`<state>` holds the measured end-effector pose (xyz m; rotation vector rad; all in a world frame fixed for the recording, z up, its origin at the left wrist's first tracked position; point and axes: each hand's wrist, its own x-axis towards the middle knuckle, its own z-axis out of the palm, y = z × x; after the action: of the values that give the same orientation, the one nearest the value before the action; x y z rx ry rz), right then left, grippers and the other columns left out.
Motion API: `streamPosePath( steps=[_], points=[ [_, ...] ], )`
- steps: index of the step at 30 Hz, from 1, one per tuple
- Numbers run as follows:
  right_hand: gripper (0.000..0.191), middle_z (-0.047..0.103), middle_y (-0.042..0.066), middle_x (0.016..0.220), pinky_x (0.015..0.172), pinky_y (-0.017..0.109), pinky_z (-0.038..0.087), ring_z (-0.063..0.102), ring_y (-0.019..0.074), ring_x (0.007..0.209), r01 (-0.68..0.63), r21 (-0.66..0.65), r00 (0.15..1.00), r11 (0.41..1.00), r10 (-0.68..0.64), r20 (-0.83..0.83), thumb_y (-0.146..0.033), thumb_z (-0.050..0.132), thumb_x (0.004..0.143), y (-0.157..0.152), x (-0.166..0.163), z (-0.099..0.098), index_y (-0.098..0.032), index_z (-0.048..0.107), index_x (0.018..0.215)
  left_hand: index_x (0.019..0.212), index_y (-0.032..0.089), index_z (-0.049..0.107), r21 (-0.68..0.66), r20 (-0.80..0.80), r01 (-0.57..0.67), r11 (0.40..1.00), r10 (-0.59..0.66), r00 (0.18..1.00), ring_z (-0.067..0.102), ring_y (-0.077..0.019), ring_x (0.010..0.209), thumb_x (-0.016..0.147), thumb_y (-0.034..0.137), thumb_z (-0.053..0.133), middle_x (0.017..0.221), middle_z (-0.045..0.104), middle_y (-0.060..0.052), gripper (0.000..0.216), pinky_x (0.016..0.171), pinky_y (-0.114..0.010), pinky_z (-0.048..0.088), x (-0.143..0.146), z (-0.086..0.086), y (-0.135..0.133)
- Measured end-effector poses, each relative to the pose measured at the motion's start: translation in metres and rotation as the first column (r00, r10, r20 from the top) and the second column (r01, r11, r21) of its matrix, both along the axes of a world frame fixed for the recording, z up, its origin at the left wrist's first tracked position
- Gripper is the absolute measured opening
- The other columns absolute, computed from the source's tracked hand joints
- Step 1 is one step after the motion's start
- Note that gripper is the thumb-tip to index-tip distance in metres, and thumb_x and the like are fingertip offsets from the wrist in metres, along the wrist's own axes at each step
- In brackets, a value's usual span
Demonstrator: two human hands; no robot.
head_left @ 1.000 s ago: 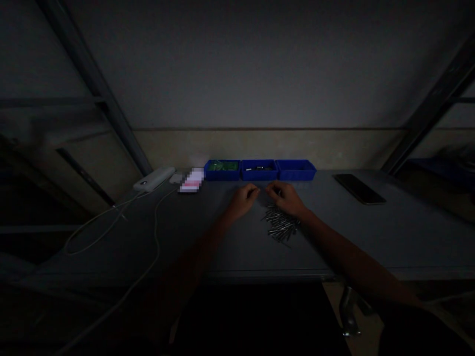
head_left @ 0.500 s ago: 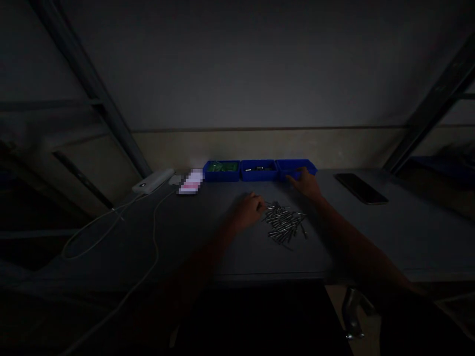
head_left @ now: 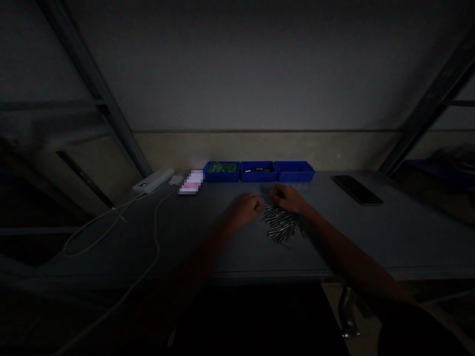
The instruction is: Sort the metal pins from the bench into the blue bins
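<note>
At left on the table I see a white oblong device, a looping pale cable and a lit, pixelated screen. A dark phone lies to my right, a grey wall at the far side.

Back at the 12 o'clock edge of the metal pins with the right hand, after a reach half a second ago to the blue bin at their 1 o'clock. Lower than a second ago with the left hand, and closer to the pins' 10 o'clock edge.
</note>
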<state>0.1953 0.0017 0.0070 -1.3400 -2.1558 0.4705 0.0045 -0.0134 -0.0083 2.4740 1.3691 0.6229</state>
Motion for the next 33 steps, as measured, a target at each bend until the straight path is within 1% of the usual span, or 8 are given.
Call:
streamPosePath(
  steps=[4, 8, 12, 18, 23, 27, 29, 33],
  points=[
    [0.021, 0.057, 0.000, 0.064, 0.055, 0.022, 0.035, 0.049, 0.0115, 0.057, -0.071, -0.022, 0.997, 0.997, 0.070, -0.034, -0.030, 0.055, 0.074, -0.003, -0.001, 0.000, -0.013, 0.063, 0.083, 0.076, 0.016, 0.061, 0.046, 0.002, -0.006, 0.999, 0.006, 1.000, 0.056, -0.0167, 0.090, 0.082, 0.013, 0.047, 0.090, 0.059, -0.006, 0.016, 0.083, -0.028, 0.044, 0.001, -0.003, 0.001],
    [0.020, 0.055, -0.001, 0.061, 0.054, 0.022, 0.034, 0.047, 0.0107, 0.055, -0.114, -0.009, 0.993, 0.993, 0.113, -0.045, -0.029, 0.055, 0.074, -0.008, -0.008, 0.001, -0.013, 0.062, 0.085, 0.080, 0.016, 0.059, 0.028, 0.071, -0.069, 0.997, 0.067, 0.995, 0.056, -0.0173, 0.088, 0.085, 0.016, 0.045, 0.088, 0.060, -0.006, 0.014, 0.082, -0.029, 0.044, -0.003, 0.004, 0.004],
    [0.016, 0.054, -0.001, 0.062, 0.055, 0.022, 0.033, 0.046, 0.0104, 0.056, -0.104, 0.067, 0.992, 0.992, 0.109, -0.069, -0.023, 0.052, 0.077, -0.010, -0.012, 0.002, -0.014, 0.061, 0.086, 0.082, 0.016, 0.057, -0.035, 0.164, -0.038, 0.999, 0.044, 0.985, 0.057, -0.0153, 0.079, 0.085, 0.017, 0.043, 0.082, 0.062, -0.003, 0.014, 0.075, -0.027, 0.044, -0.007, 0.014, 0.005],
    [0.018, 0.049, -0.004, 0.059, 0.054, 0.022, 0.032, 0.044, 0.0106, 0.054, -0.078, 0.120, 0.985, 0.990, 0.095, -0.146, -0.028, 0.052, 0.080, -0.012, -0.011, 0.005, -0.016, 0.058, 0.092, 0.083, 0.016, 0.057, 0.017, 0.295, -0.004, 1.000, -0.002, 0.955, 0.057, -0.0135, 0.078, 0.085, 0.020, 0.042, 0.082, 0.064, -0.002, 0.015, 0.074, -0.024, 0.044, -0.008, 0.022, 0.003],
    [0.014, 0.053, -0.002, 0.062, 0.057, 0.022, 0.034, 0.047, 0.0116, 0.058, -0.074, 0.119, 0.986, 0.990, 0.090, -0.137, -0.026, 0.047, 0.082, -0.013, -0.012, 0.008, -0.017, 0.058, 0.084, 0.088, 0.015, 0.058, -0.004, 0.377, -0.009, 1.000, 0.010, 0.926, 0.060, -0.0123, 0.076, 0.085, 0.019, 0.042, 0.081, 0.065, -0.001, 0.016, 0.073, -0.023, 0.045, -0.006, 0.021, 0.004],
    [0.019, 0.057, 0.001, 0.067, 0.059, 0.023, 0.035, 0.049, 0.0122, 0.060, -0.033, 0.130, 0.984, 0.991, 0.055, -0.169, -0.030, 0.045, 0.084, -0.010, -0.011, 0.007, -0.016, 0.057, 0.078, 0.095, 0.016, 0.056, -0.010, 0.442, -0.044, 0.999, 0.044, 0.896, 0.061, -0.0123, 0.073, 0.082, 0.021, 0.051, 0.082, 0.066, -0.002, 0.014, 0.069, -0.023, 0.046, -0.003, 0.018, 0.002],
    [0.023, 0.057, 0.001, 0.065, 0.058, 0.024, 0.034, 0.048, 0.0122, 0.060, -0.029, 0.121, 0.982, 0.992, 0.051, -0.183, -0.033, 0.044, 0.085, -0.009, -0.011, 0.006, -0.016, 0.055, 0.075, 0.092, 0.016, 0.056, 0.000, 0.449, -0.057, 0.998, 0.051, 0.892, 0.061, -0.0120, 0.073, 0.080, 0.021, 0.055, 0.082, 0.066, -0.002, 0.013, 0.069, -0.023, 0.047, -0.002, 0.017, 0.002],
    [0.025, 0.054, 0.000, 0.063, 0.056, 0.023, 0.034, 0.048, 0.0119, 0.058, -0.034, 0.110, 0.977, 0.993, 0.057, -0.208, -0.035, 0.044, 0.085, -0.010, -0.013, 0.005, -0.016, 0.056, 0.076, 0.082, 0.016, 0.057, 0.040, 0.423, -0.060, 0.997, 0.037, 0.905, 0.060, -0.0114, 0.073, 0.081, 0.019, 0.053, 0.079, 0.065, -0.001, 0.005, 0.071, -0.022, 0.046, -0.003, 0.014, 0.004]
  ],
)
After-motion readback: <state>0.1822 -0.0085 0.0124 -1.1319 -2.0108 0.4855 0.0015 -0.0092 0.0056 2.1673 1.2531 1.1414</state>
